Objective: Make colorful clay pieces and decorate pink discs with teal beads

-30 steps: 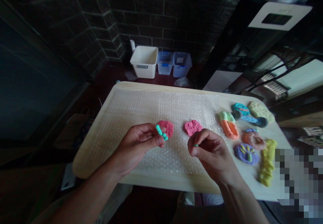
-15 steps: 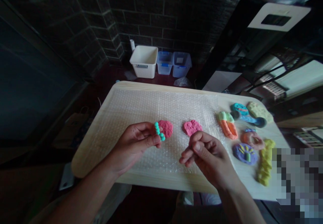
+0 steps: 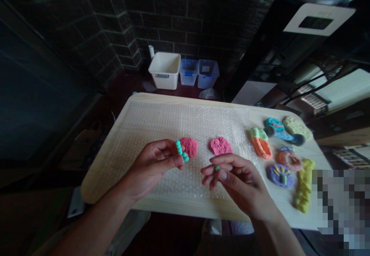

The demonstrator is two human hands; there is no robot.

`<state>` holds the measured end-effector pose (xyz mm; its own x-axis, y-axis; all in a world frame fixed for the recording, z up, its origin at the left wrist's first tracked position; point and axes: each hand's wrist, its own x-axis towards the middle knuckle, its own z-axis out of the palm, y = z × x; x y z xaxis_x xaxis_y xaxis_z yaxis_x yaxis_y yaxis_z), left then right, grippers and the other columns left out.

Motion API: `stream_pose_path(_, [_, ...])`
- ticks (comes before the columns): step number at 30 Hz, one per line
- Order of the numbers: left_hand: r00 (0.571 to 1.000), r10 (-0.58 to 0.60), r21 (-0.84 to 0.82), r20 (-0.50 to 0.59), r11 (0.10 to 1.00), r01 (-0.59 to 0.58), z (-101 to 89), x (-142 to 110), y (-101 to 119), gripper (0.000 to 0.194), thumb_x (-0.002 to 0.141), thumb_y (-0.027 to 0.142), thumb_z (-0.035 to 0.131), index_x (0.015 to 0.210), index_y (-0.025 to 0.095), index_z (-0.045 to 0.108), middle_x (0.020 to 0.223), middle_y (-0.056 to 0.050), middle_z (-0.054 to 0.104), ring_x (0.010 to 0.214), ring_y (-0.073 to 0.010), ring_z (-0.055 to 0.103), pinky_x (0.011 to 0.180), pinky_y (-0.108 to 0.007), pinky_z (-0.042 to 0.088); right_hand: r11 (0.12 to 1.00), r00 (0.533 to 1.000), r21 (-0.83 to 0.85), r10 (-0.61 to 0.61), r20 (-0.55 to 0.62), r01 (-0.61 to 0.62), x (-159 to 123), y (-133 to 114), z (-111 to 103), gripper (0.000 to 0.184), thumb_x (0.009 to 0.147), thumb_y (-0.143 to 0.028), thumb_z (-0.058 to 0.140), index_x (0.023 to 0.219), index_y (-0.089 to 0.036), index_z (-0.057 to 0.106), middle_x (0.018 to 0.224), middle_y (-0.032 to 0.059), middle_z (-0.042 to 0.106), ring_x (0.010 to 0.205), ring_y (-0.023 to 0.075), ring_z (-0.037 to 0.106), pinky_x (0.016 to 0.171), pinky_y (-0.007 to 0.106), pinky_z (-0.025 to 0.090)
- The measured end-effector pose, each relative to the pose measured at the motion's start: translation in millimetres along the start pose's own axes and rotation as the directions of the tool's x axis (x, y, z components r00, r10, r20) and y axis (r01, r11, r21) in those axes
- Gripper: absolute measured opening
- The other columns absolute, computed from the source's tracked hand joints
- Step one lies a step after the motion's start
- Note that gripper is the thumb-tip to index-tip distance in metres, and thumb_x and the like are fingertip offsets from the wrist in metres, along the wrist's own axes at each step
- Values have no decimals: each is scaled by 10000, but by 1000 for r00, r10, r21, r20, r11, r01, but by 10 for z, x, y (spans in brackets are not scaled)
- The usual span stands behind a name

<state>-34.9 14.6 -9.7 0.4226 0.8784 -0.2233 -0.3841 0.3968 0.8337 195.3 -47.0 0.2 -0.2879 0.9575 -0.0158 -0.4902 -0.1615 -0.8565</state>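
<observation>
My left hand (image 3: 156, 163) is closed on a short curved string of turquoise clay balls (image 3: 179, 149), held between thumb and fingers. Just behind the string, a pink clay lump (image 3: 190, 147) is partly covered by it. Between the thumb and fingers of my right hand (image 3: 234, 175) sits one small green clay ball (image 3: 217, 168). A second pink clay piece (image 3: 221, 146), with a lobed outline, lies on the bubble wrap (image 3: 150, 125) just beyond my right fingers.
On the table's right side lie several clay shapes: an orange and green piece (image 3: 261, 143), a purple disc (image 3: 281, 176), a yellow strip (image 3: 305, 186) and a blue dumbbell shape (image 3: 285, 135). Beyond the table (image 3: 185, 99), a white bin (image 3: 165, 71) and blue tubs (image 3: 208, 73) stand on the floor.
My right fingers have straightened and shifted slightly left, so the small green ball between them now shows. My left hand and its string have barely moved.
</observation>
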Motion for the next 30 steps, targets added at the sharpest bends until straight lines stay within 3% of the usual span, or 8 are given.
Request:
stream_pose_path(7, [1000, -3, 4, 1, 1000, 3, 1, -4, -2, 211, 737, 242, 932, 885, 173, 798, 838, -33, 758, 764, -129, 662, 697, -238, 560, 993, 999, 119, 22, 30, -25, 16, 18, 28, 159, 1058, -270, 623, 1075, -211, 770, 1027, 88, 847, 854, 176, 820, 673, 225, 634])
stream_pose_path(10, [1000, 1, 8, 0, 1000, -1, 8, -2, 4, 204, 733, 247, 935, 859, 168, 795, 812, -29, 748, 763, -130, 661, 697, -238, 559, 995, 1000, 97, -11, 15, 10, 9, 43, 9, 22, 980, -223, 739, 975, -214, 758, 866, 67, 846, 720, 145, 796, 604, 188, 600])
stream_pose_path(15, [1000, 4, 19, 2, 1000, -4, 17, 5, 10, 224, 710, 249, 947, 848, 163, 794, 821, -34, 753, 761, -135, 657, 681, -239, 554, 996, 995, -24, -91, -47, 90, 14, 59, -25, 190, 787, -89, 896, 846, -222, 774, 745, -8, 775, 648, 88, 693, 589, 153, 547])
stream_pose_path(18, [1000, 0, 26, 10, 1000, 0, 6, 5, 2, 209, 728, 247, 936, 859, 168, 793, 817, -30, 752, 753, -129, 655, 686, -235, 546, 989, 996, -138, -66, -66, 57, 34, 65, -27, 55, 894, -163, 820, 913, -215, 819, 806, 23, 786, 682, 93, 688, 633, 176, 558])
stream_pose_path(23, [1000, -6, 40, 27, 999, 5, -10, 1, 0, 183, 765, 245, 912, 885, 175, 793, 854, -34, 761, 762, -126, 659, 703, -235, 543, 992, 999, -126, -7, -47, 1, 56, 88, -14, 188, 1044, -263, 636, 1129, -213, 797, 1050, 93, 810, 770, 132, 721, 695, 251, 589])
stream_pose_path(26, [999, -7, 40, 33, 999, 6, -10, 1, 2, 171, 776, 247, 903, 885, 176, 792, 847, -35, 758, 764, -129, 660, 714, -240, 544, 997, 998, -69, 37, -52, -40, 52, 93, -12, 179, 1046, -286, 636, 1111, -209, 785, 946, 77, 825, 709, 126, 742, 640, 229, 594])
stream_pose_path(30, [1000, -13, 46, 18, 999, 13, -11, -5, -1, 177, 771, 252, 904, 885, 177, 791, 828, -36, 748, 754, -137, 663, 711, -248, 542, 994, 991, -37, 94, -95, -98, 52, 95, -24, 97, 969, -265, 751, 950, -179, 792, 831, 70, 841, 658, 140, 784, 571, 196, 618])
